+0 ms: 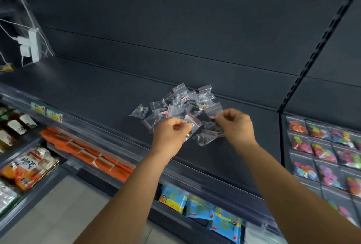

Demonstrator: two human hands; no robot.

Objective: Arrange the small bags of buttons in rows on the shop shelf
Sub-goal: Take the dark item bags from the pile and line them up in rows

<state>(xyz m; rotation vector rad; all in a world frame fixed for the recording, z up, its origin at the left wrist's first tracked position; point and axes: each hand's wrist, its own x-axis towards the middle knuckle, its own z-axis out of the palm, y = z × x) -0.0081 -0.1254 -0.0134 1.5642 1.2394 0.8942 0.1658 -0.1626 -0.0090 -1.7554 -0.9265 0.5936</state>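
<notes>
Small bags of buttons (pixel 183 105) heaped loose on dark shelf (pixel 97 89), just past centre toward 12 o'clock. Left hand (pixel 172 132) at pile's 7 o'clock, fingers curled, pinching one clear bag (pixel 192 124). Right hand (pixel 236 124) at pile's 4 o'clock, fingers curled, pinching another bag (pixel 214 112). Coloured button packs (pixel 322 158) in rows at 3 o'clock.

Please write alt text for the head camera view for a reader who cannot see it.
A person's left hand and right hand each pinch a small clear bag from a loose pile of button bags on a dark shop shelf. To the right, bags of coloured buttons already lie in rows.
</notes>
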